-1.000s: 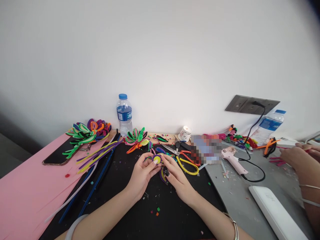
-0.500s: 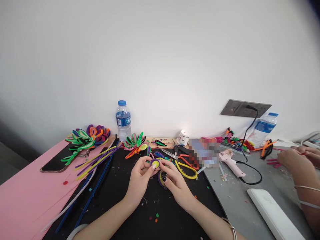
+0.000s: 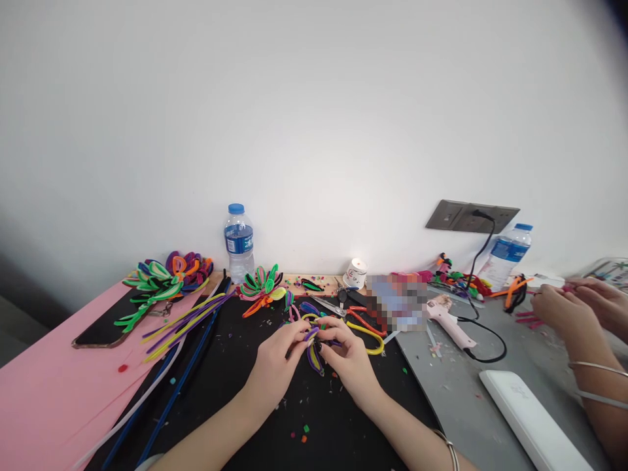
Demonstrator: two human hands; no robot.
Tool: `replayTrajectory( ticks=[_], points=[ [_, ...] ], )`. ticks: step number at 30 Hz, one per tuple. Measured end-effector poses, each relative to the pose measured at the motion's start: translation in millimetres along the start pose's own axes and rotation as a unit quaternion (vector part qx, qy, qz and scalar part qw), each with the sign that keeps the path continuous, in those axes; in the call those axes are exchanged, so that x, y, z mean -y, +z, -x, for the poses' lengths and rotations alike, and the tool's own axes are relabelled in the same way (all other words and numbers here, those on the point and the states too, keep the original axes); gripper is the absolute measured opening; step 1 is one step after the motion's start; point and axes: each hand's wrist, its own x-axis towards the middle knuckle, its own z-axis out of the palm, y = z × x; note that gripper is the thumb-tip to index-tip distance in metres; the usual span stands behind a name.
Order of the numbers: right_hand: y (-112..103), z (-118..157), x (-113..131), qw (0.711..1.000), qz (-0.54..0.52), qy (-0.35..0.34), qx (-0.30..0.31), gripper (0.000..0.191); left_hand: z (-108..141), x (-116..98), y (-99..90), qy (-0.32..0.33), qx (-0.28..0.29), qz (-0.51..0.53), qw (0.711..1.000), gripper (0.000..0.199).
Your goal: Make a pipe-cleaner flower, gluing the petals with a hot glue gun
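Both my hands meet over the black mat around a purple and yellow pipe cleaner petal piece. My left hand pinches its upper part between thumb and fingers. From the other side my right hand grips the same piece, thumb and fingertips pressed together. Part of the piece is covered by my fingers; a purple and yellow loop hangs below them. Just behind my hands lie more bent pipe cleaners, scissors and pliers with red and yellow handles.
Loose pipe cleaners, a phone and a pipe cleaner flower lie left. A water bottle and paper cup stand along the wall. A corded pink glue gun and white case lie right, near another person's hands.
The piece has turned in my fingers: its round yellow face showed before, and now the petal loop hangs lower in view. My hands have come closer together.
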Motion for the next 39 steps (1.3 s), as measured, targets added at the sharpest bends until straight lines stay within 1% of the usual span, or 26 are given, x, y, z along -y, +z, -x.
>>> replayTrajectory(
  ticks=[4,8,13,17,21,23,28,32,35,39],
  points=[
    [0.6,-0.6,-1.4,1.0,-0.006,0.002,-0.009,0.008,1.0,0.3,-0.8,0.063,0.007,-0.051,0.997,0.027],
    [1.9,0.4,-1.1,1.0,-0.016,0.007,-0.006,0.011,2.8,0.6,0.5,0.093,0.029,-0.08,0.992,0.028],
    [1.7,0.7,-1.9,1.0,-0.022,0.011,0.008,0.011,5.0,-1.5,1.3,0.106,0.06,-0.107,0.987,0.028],
    [0.6,-1.1,-2.6,1.0,-0.019,0.014,0.011,0.011,3.9,-8.0,-0.7,0.102,0.078,-0.116,0.985,0.022],
    [-1.6,-2.8,-0.5,0.999,-0.025,0.021,0.013,0.01,1.2,-12.8,-2.1,0.087,0.091,-0.089,0.988,0.02],
    [-3.6,-3.5,0.4,0.998,-0.04,0.038,0.019,0.01,0.1,-13.9,-2.7,0.082,0.091,-0.069,0.99,0.021],
    [-8.6,-5.5,-0.5,0.981,-0.154,0.094,0.066,0.015,-2.0,-14.8,-6.0,0.077,0.067,-0.045,0.994,0.026],
    [-9.9,-5.5,-1.8,0.964,-0.211,0.122,0.104,0.016,-3.0,-15.0,-8.6,0.096,0.055,-0.053,0.992,0.031],
    [-8.9,-4.2,-0.7,0.953,-0.235,0.143,0.124,0.02,-2.5,-15.4,-8.9,0.113,0.063,-0.047,0.991,0.034],
    [-7.6,-2.5,0.9,0.942,-0.259,0.159,0.141,0.021,-1.4,-16.2,-8.3,0.118,0.082,-0.033,0.989,0.031]
  ],
)
